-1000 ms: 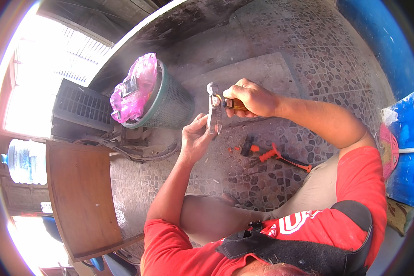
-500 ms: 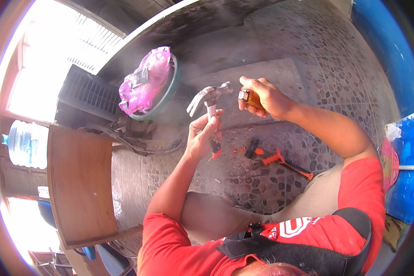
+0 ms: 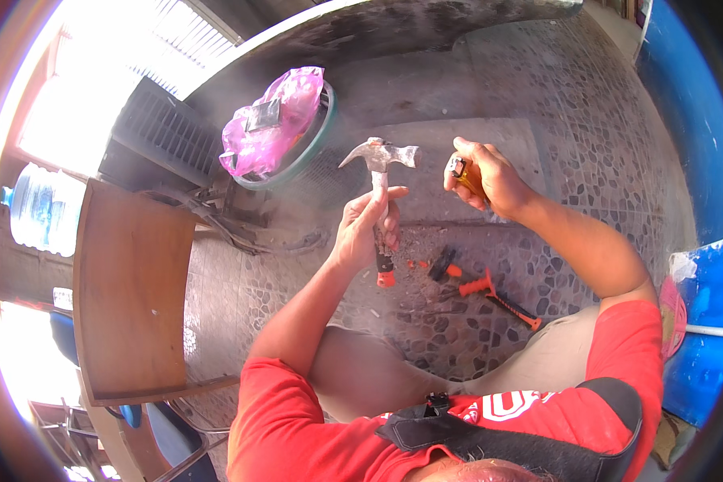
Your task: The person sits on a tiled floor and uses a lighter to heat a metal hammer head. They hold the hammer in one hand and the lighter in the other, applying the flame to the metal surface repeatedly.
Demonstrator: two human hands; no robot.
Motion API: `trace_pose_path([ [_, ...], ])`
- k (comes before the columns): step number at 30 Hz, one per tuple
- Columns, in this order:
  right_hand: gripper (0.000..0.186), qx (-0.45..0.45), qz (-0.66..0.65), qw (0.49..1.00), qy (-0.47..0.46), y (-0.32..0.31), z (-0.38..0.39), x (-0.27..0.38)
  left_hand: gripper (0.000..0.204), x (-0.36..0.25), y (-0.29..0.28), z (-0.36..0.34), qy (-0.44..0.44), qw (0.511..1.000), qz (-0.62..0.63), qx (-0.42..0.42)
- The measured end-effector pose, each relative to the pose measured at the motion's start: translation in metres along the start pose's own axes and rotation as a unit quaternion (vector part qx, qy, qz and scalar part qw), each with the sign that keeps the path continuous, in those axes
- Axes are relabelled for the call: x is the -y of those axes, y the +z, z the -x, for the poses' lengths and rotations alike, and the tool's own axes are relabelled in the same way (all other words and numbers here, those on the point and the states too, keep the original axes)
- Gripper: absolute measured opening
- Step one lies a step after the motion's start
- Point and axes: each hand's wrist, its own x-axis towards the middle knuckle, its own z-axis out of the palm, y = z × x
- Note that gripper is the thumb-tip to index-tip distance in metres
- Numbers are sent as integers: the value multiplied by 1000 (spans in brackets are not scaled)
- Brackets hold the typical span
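Note:
A claw hammer (image 3: 381, 153) with a worn metal head stands nearly upright in my left hand (image 3: 367, 225). My fingers wrap its handle below the head, and the black and orange grip end sticks out beneath them. To the right, my right hand (image 3: 494, 181) is closed around an amber lighter (image 3: 470, 178) with a metal top, apart from the hammer head. No flame shows. On the pebble-patterned floor below the hands lie a hammer with a black head (image 3: 440, 263) and an orange-guarded chisel (image 3: 510, 308), beside small orange bits and crumbs of debris.
A pink plastic bag (image 3: 273, 120) lies on a round basket with a green rim (image 3: 307, 153) at the far left. Near it stand a dark slatted case (image 3: 162, 128) and a wooden table (image 3: 132, 297). Blue drums (image 3: 703, 353) line the right side.
The claw hammer has turned in my left hand so its head shows side-on, and has shifted slightly right. My right hand has moved right with the lighter, widening the gap. The view has shifted a little.

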Motion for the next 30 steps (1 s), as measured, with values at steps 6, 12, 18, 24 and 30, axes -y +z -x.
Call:
trace_pose_path([
  [6, 59, -5, 9, 1000, 1, -1, 0, 0, 44, 1, 0, -1, 4, 1000, 2, 21],
  [12, 59, -11, 2, 1000, -3, 1, -1, -1, 43, 2, 2, 1, 2, 999, -33, 12],
  [18, 58, -7, 1, 1000, -6, -1, -1, -1, 43, 2, 3, 0, 5, 999, -30, 13],
  [24, 55, -16, -13, 1000, -13, -2, -2, -2, 43, 1, 4, 0, 10, 999, -28, 20],
  [30, 50, 12, -8, 1000, -9, -5, -2, -3, 41, 0, 5, 2, 10, 999, -51, 7],
])
